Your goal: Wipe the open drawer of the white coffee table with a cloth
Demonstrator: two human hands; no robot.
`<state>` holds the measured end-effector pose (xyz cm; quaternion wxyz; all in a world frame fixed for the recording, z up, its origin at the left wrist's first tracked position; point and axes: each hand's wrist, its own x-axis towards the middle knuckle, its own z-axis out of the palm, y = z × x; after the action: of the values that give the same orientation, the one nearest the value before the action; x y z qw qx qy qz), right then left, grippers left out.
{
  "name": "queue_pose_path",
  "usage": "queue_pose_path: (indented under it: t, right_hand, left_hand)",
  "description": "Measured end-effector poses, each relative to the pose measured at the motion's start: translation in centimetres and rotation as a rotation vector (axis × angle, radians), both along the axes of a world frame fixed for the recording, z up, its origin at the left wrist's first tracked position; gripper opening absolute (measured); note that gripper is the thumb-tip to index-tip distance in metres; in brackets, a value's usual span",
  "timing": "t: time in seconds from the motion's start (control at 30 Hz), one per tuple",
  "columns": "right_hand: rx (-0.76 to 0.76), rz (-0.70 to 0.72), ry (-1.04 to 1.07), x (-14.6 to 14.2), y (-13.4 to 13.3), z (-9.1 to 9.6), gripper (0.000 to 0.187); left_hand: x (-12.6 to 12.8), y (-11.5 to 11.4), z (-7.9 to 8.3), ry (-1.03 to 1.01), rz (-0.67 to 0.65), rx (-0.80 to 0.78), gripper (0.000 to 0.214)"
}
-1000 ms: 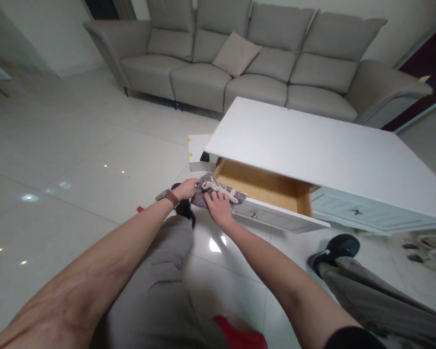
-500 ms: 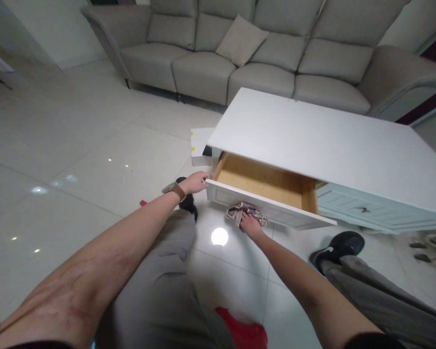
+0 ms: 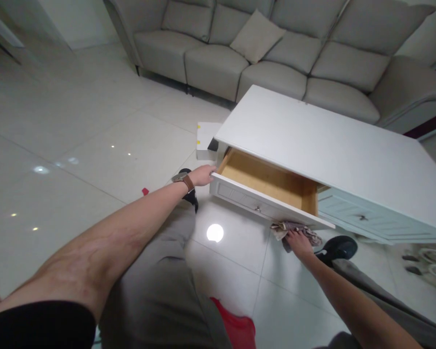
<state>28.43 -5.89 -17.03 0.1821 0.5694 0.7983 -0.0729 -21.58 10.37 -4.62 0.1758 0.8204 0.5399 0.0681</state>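
My left hand [image 3: 202, 175], with a brown-strapped watch on the wrist, holds the left front corner of the open drawer [image 3: 265, 206] of a white coffee table [image 3: 323, 145]. The drawer's wooden inside looks bare. My right hand [image 3: 298, 241] presses a crumpled grey cloth [image 3: 294, 229] against the lower right of the drawer's white front, just above the floor. Its fingers are closed on the cloth.
A grey corner sofa [image 3: 276, 53] with a loose cushion [image 3: 256, 36] stands behind the table. A small white box [image 3: 205, 139] sits at the table's left end. My legs in grey trousers and a black shoe [image 3: 336, 247] lie on the glossy tiled floor. Something red [image 3: 236, 329] lies below.
My right hand has carried the cloth from the drawer's left top corner, down the front, and along to its right lower end. My left hand moved onto the drawer's corner and stays there.
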Motion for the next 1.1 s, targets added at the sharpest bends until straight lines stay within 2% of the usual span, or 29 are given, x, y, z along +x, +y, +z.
queue_pose_path:
  t: [0.07,0.17,0.27,0.43,0.57,0.63,0.7,0.8,0.9,1.0,1.1]
  right_hand:
    - [0.007,0.003,-0.015,-0.8,0.1,-0.2,0.044]
    - [0.006,0.038,0.006,-4.1,1.0,-1.0,0.041]
    - [-0.005,0.105,0.072,-9.6,2.8,-2.2,0.040]
    - [0.012,0.143,0.178,-21.0,5.7,-3.4,0.040]
    - [0.043,0.223,0.269,-29.5,7.3,-2.5,0.031]
    - [0.060,0.276,0.299,-32.4,7.9,-1.5,0.032]
    - [0.069,0.335,0.327,-34.1,8.4,-0.5,0.033]
    - [0.086,0.540,0.317,-34.2,8.8,0.8,0.033]
    - [0.157,0.709,0.238,-31.8,8.9,2.0,0.034]
    - [0.243,0.693,0.181,-27.6,8.3,3.7,0.031]
    - [0.307,0.599,0.142,-22.3,6.7,6.1,0.027]
  left_hand:
    - [0.1,-0.2,0.2,-0.002,0.005,-0.007,0.023]
    - [0.2,-0.4,0.3,-0.015,0.009,-0.020,0.025]
    - [0.2,-0.6,0.4,-0.042,0.010,-0.026,0.027]
    - [-0.1,-0.7,0.1,-0.071,0.012,-0.024,0.030]
    - [-0.6,-0.6,-0.5,-0.119,0.005,-0.019,0.037]
    - [-0.8,-0.5,-0.7,-0.145,0.009,-0.008,0.039]
    - [-0.9,-0.5,-0.9,-0.160,0.017,-0.002,0.038]
    - [-1.0,-0.5,-0.9,-0.167,0.025,0.006,0.038]
    - [-0.9,-0.5,-0.7,-0.158,0.029,0.013,0.038]
    - [-0.8,-0.5,-0.5,-0.135,0.029,0.007,0.037]
    - [-0.6,-0.4,-0.2,-0.116,0.030,-0.014,0.037]
